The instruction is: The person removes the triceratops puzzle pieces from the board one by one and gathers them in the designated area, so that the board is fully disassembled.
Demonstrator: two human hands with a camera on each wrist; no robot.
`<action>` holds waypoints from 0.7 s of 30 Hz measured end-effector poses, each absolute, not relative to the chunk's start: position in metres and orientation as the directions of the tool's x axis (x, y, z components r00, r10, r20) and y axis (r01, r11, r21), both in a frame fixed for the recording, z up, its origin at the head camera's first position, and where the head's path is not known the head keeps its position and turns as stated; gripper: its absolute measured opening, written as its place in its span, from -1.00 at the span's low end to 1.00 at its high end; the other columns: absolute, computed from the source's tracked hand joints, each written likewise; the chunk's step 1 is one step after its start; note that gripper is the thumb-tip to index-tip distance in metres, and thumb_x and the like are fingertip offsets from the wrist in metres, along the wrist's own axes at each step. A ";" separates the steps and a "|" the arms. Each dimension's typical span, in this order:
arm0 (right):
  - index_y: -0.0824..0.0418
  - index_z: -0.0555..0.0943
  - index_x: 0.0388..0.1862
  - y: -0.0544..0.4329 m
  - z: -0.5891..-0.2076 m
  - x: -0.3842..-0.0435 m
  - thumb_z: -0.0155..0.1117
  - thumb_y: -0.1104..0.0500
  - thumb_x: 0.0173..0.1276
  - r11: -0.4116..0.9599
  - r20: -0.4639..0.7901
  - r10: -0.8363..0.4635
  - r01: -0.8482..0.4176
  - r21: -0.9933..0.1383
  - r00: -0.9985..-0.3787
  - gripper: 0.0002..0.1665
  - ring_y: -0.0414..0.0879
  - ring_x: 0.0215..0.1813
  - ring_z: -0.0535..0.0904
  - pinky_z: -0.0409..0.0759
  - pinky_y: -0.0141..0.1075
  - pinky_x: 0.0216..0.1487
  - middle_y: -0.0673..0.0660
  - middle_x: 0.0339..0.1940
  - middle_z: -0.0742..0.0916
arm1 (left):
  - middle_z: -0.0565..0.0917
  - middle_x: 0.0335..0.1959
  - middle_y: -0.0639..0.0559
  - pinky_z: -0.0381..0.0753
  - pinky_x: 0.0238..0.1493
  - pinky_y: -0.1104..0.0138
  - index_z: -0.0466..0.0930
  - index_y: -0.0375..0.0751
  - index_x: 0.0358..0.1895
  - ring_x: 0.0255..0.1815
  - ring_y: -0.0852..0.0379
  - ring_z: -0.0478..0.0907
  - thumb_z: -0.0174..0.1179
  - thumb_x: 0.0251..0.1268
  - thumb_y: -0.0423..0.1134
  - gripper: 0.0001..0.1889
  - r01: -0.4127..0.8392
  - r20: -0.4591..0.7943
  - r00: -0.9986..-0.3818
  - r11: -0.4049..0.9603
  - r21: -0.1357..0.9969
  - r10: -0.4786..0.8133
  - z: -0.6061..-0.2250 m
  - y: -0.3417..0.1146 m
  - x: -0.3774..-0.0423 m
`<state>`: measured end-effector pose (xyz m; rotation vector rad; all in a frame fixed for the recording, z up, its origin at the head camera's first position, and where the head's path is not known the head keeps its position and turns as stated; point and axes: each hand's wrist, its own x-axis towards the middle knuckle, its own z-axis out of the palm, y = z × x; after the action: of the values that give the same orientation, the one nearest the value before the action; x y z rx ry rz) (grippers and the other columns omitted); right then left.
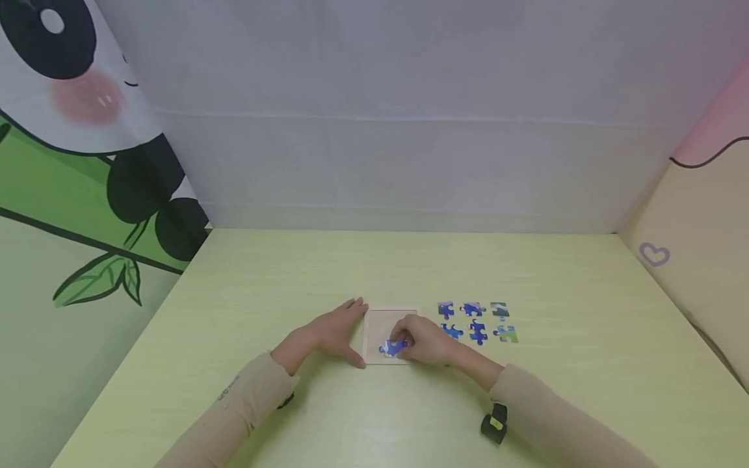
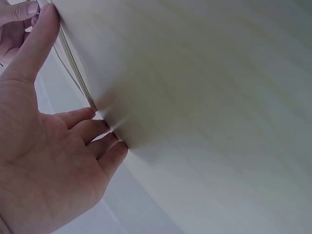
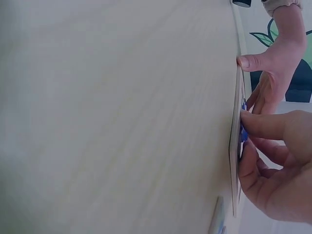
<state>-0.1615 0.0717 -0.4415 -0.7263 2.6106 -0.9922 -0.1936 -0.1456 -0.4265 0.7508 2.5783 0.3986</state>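
A shallow square wooden puzzle tray (image 1: 379,324) lies on the table in front of me. Inside its lower part, my right hand (image 1: 430,340) pinches a blue jigsaw piece (image 1: 391,348) between thumb and fingers. The right wrist view shows that blue piece edge-on, low over the tray, partly covered by the fingers. My left hand (image 1: 335,333) is spread along the tray's left side; its thumb and fingertips touch the edge. In the left wrist view, this left hand (image 2: 58,151) has its fingers extended against the tray's rim.
Right of the tray lie several loose jigsaw pieces in two rows, among them a blue piece (image 1: 478,332) and a green one (image 1: 506,334). The pale table (image 1: 374,422) meets a grey-white backdrop (image 1: 409,175) behind. Printed panels stand at both sides.
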 end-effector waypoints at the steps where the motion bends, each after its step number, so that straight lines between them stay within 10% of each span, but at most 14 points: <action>1: 0.20 0.59 -0.25 0.072 -0.442 -0.161 0.34 0.32 0.07 0.641 -0.056 -0.538 -0.365 -0.675 -0.841 -0.77 -0.19 -0.37 0.42 0.44 -0.42 -0.33 -0.04 -0.38 0.57 | -0.06 0.44 -0.14 0.02 0.38 0.08 -0.04 -0.25 0.41 0.44 -0.07 -0.18 0.45 -0.29 0.09 0.15 0.440 -0.318 -0.764 0.814 0.379 0.561 -0.426 -0.145 -0.194; 21: 0.19 0.60 -0.28 0.078 -0.434 -0.162 0.20 0.36 0.20 0.548 -0.020 -0.579 -0.371 -0.750 -0.815 -0.87 -0.20 -0.36 0.44 0.47 -0.43 -0.32 0.00 -0.42 0.61 | -0.06 0.44 -0.14 0.02 0.37 0.08 -0.04 -0.25 0.41 0.44 -0.08 -0.17 0.45 -0.28 0.10 0.15 0.435 -0.323 -0.766 0.818 0.375 0.556 -0.425 -0.146 -0.193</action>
<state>-0.1618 0.0779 -0.4339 -0.7922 2.5205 -1.1286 -0.1929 -0.1457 -0.4250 0.7397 2.5775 0.3893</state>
